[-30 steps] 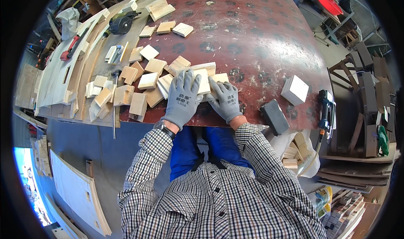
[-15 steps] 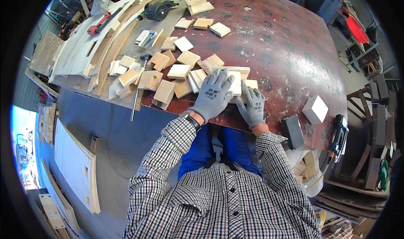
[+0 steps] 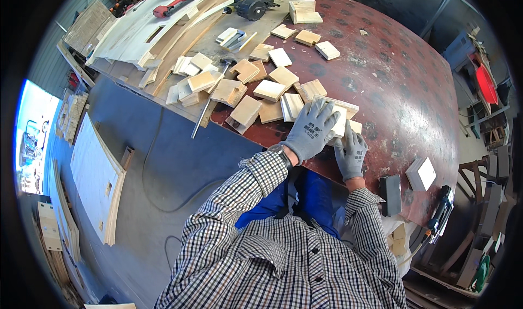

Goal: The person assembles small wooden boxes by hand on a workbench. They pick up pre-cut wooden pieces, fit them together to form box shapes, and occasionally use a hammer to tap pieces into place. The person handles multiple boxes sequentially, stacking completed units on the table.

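Both my hands wear grey gloves and are at the near edge of the dark red tabletop. My left hand is closed over a pale wooden block, fingers across its top and thumb along its near side. Close beside it, my right hand has its fingers against the right end of this work, at a small wood piece. A longer wood strip lies along the far side. The gloves hide part of where these pieces meet.
Several loose wooden blocks spread to the left, with a hammer among them. Farther off are a black-and-green power tool and a red tool. At right sit a white-topped block, a dark block and an air tool.
The view has turned, so the table and blocks appear farther right and slightly lower. Both hands stay on the same wood pieces, with little visible change in their grip.
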The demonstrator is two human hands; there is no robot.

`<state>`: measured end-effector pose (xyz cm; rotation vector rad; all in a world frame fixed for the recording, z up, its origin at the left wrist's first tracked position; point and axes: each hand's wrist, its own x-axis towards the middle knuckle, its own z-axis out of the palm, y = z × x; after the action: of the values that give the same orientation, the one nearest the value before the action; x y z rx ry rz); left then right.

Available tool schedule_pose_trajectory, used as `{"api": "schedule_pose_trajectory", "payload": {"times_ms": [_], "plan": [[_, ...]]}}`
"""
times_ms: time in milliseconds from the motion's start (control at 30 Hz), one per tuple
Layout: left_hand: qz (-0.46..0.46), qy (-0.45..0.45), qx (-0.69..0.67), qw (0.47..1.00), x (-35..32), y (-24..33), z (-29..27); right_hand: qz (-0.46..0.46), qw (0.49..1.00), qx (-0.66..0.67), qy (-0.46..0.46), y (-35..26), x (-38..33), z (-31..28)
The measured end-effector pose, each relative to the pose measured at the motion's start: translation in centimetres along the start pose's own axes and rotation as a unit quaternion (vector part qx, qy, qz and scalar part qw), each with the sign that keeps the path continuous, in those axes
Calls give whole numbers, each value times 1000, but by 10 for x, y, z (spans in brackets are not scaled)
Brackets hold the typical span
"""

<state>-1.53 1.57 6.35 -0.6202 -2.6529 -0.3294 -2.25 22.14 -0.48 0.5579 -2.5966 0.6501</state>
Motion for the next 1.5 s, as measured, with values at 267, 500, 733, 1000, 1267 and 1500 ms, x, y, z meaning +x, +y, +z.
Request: {"api": "schedule_pose_trajectory", "payload": {"times_ms": [267,500,733,1000,1267,1500], "plan": [[-3,4,1,1000,1,1,-1,1,1000,5,-10,5,0,1],[-8,8,-1,1000,0,3,-4,-5,1000,8,-5,2,2,0],[-7,10,2,1000,0,2,-3,4,1000,7,-19,3,2,-1],[-19,12,-5,1000,-1,2,0,4,1000,19,-17,1,1,-1],[-23,9,-11,1000,-1,3,0,6,1000,22,-19,2,1,-2],[-26,15,-15,999,-2,3,0,9,999,17,-27,-1,1,-5]]}}
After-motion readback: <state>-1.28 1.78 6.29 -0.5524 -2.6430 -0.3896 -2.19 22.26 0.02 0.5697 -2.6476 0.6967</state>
